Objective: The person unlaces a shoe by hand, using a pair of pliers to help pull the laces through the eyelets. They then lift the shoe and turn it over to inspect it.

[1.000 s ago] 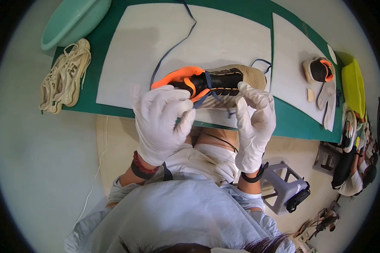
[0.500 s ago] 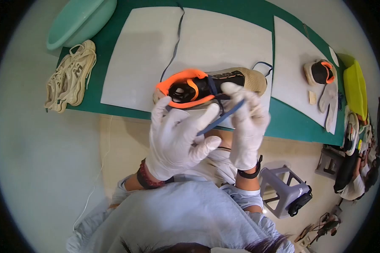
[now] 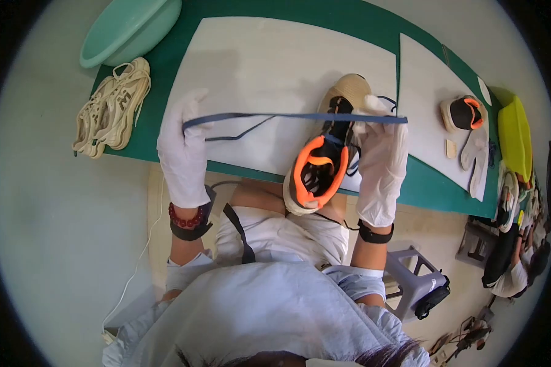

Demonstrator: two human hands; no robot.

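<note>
A blue shoelace (image 3: pixel 288 115) stretches nearly straight between my two white-gloved hands. My left hand (image 3: pixel 187 147) has its fingers closed around the left stretch of the lace, and a loose length trails beside it. On the right, my right hand (image 3: pixel 379 153) grips the lace near its end, with its fingers beside the shoe's laced front. The black and beige shoe (image 3: pixel 320 174) with an orange collar lies between my hands, its toe pointing away and its heel over the table's front edge. Part of its laced side is hidden by my right hand.
White shoes (image 3: pixel 119 110) stand at the left below a green basin (image 3: pixel 131 30). Right, on a second white sheet (image 3: pixel 425 92), are another orange-collared shoe (image 3: pixel 462 114) and insoles (image 3: pixel 473 147). Beyond are a yellow-green bin (image 3: pixel 514 134), a person (image 3: pixel 511 278) and a grey stool (image 3: pixel 410 278).
My hands have moved apart, pulling the lace taut between them. The shoe has turned, its heel swinging toward me and its toe pointing away.
</note>
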